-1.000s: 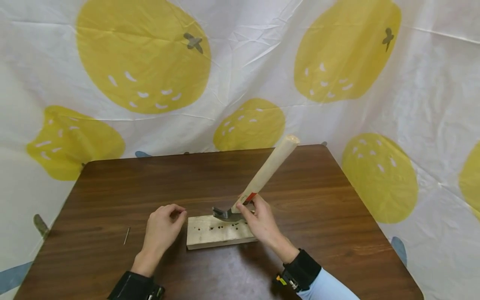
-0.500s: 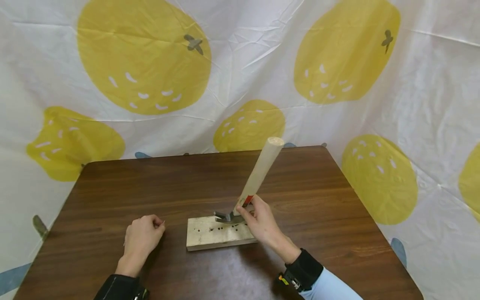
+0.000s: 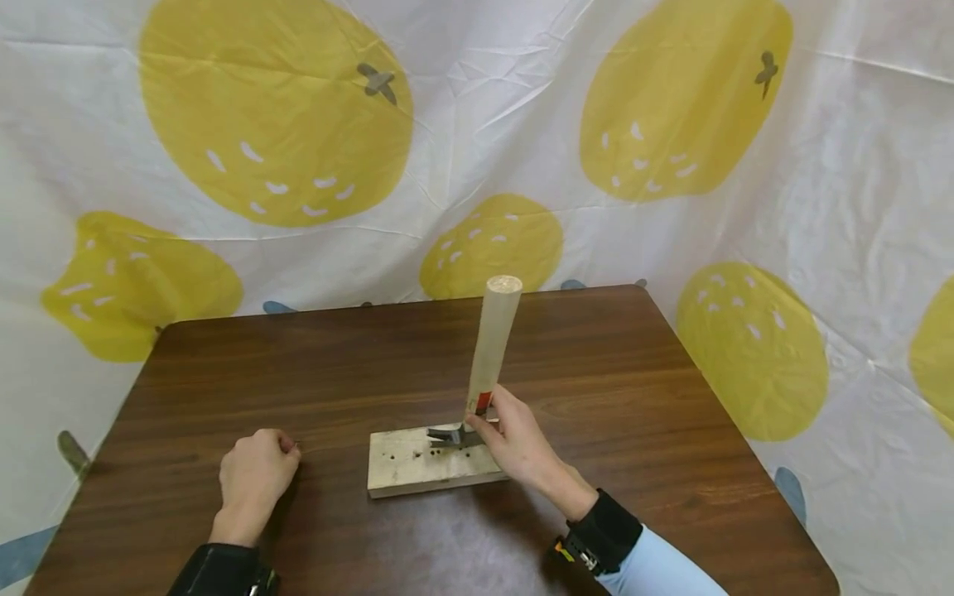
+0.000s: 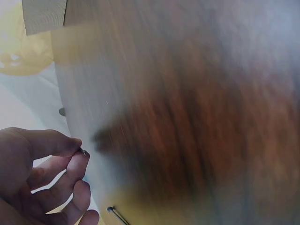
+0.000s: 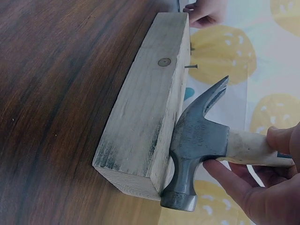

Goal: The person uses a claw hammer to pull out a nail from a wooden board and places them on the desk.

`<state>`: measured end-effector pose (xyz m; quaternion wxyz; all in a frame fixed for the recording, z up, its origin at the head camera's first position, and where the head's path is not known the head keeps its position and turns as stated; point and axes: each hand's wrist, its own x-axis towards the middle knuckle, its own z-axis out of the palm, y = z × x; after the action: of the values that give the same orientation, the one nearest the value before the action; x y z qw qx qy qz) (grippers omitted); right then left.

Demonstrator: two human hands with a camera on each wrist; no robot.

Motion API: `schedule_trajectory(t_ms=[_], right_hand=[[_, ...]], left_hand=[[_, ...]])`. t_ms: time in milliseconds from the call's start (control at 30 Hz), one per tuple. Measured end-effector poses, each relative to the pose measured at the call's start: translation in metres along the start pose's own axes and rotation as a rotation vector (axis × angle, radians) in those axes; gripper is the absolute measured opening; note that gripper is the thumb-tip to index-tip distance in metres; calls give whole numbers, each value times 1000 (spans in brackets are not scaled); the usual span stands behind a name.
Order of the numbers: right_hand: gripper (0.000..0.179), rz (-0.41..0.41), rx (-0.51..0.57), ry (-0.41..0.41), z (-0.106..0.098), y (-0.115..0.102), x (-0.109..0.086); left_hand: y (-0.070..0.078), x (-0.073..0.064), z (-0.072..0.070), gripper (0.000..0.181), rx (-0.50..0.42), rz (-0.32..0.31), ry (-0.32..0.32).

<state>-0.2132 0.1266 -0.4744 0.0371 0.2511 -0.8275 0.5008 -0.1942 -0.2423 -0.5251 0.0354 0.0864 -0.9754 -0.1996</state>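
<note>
My right hand [image 3: 525, 447] grips the pale wooden handle [image 3: 492, 343] of a claw hammer [image 5: 199, 133] close to its steel head. The head rests on a light wooden block [image 3: 406, 472], with the claw pointing left and the handle rising nearly upright. A nail [image 5: 191, 66] sticks up from the block's top face beyond the claw. Left of the block, my left hand [image 3: 257, 472] is over the table; its thumb and forefinger pinch a small nail [image 4: 84, 151], mostly hidden by the fingertips. Another nail [image 4: 118, 216] lies on the table near that hand.
The brown wooden table [image 3: 358, 356] reaches back to a white cloth [image 3: 477, 124] printed with yellow fruit. Several dark holes [image 3: 392, 457] dot the block's top face.
My left hand has drawn away from the block to the left, over where a nail lay. The hammer's handle has swung leftward to nearly upright, its head staying on the block.
</note>
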Motion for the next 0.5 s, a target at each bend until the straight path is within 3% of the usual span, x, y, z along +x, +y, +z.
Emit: schedule_trajectory(t_ms=[233, 500], right_hand=[[17, -5, 4, -32, -1, 0, -1], [17, -44, -125, -50, -2, -4, 0]], left_hand=[[-10, 1, 0, 13, 2, -10, 5], [-18, 2, -1, 13, -8, -13, 45]])
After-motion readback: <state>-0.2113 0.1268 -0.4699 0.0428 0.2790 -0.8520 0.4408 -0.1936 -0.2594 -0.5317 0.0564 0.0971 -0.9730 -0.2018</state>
